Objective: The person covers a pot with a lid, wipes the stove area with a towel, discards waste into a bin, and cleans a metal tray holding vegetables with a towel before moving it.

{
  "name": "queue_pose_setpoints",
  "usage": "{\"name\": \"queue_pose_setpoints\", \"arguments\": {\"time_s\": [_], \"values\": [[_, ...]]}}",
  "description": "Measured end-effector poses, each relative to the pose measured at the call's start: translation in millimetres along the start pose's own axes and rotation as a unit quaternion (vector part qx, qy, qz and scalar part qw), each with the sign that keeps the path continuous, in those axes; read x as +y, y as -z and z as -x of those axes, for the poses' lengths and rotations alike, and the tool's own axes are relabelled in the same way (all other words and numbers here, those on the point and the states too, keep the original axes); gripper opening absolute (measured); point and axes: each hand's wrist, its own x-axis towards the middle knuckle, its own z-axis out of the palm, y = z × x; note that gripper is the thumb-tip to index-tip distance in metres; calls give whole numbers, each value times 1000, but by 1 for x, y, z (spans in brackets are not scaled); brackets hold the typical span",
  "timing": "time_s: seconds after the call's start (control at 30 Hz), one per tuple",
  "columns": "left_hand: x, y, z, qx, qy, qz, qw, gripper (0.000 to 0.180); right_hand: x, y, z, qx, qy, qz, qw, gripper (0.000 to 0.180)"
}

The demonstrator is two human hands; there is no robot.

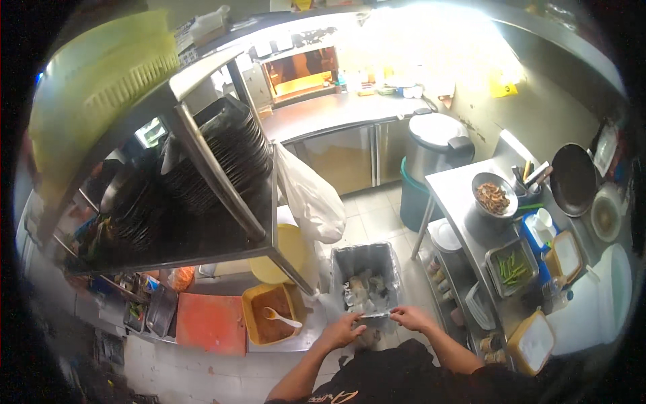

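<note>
A dark rectangular trash bin [334, 269] stands on the floor in front of me, lined with a grey plastic bin bag [377, 252]. Crumpled clear and whitish waste [363, 288] lies inside it. My left hand [343, 331] is at the left of the bin's near edge, its fingers closed on the bag's rim. At the right of that same edge, my right hand [412, 318] pinches the rim between thumb and fingers. The near outer side of the bin is partly hidden by my hands and body.
Left, a steel counter holds a red cutting board [211, 323] and a yellow tub of brown sauce [252, 296] with a spoon. A white bag [308, 195] hangs above. Right, a steel table bears a food bowl [494, 210] and a tray of green vegetables [499, 275].
</note>
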Motion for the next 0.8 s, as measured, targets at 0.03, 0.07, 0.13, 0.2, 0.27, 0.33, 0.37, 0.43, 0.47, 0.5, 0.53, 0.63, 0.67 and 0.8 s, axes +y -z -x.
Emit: {"name": "queue_pose_setpoints", "arguments": {"time_s": [0.03,0.07,0.13,0.2,0.27,0.33,0.37,0.43,0.47,0.5,0.53,0.63,0.67,0.8], "values": [[0,6,-5,33,-7,-7,999,49,2,1,-9,-39,20,32,999,37],[1,12,-8,67,-12,-13,998,50,5,2,-15,-48,8,34,998,36],[7,21,-14,91,20,9,996,50,5,10,-30,-98,30,110,989,37],[18,27,-12,129,67,16,989,50,0,21,-49,-135,53,146,979,37],[26,23,-13,155,86,29,984,50,-14,33,-62,-202,12,196,960,36],[22,9,-9,189,117,41,974,49,3,32,-104,-218,84,217,948,36],[12,-5,-7,215,138,57,965,48,9,30,-124,-230,153,233,932,35],[4,-29,-7,242,159,74,954,47,-3,38,-146,-243,158,266,919,35],[4,-39,-7,266,175,106,942,47,-12,43,-152,-238,170,254,922,35],[6,-47,-7,289,192,139,928,46,-24,49,-154,-234,182,242,924,35],[8,-54,-6,292,227,153,916,47,-44,56,-151,-261,163,261,915,36],[-4,-89,-5,273,284,178,902,47,-42,60,-159,-256,203,205,923,39],[-13,-102,-5,275,287,178,900,47,-33,59,-163,-259,205,205,921,39],[-57,-150,4,202,351,125,906,40,-6,57,-163,-303,192,249,900,36]]}}
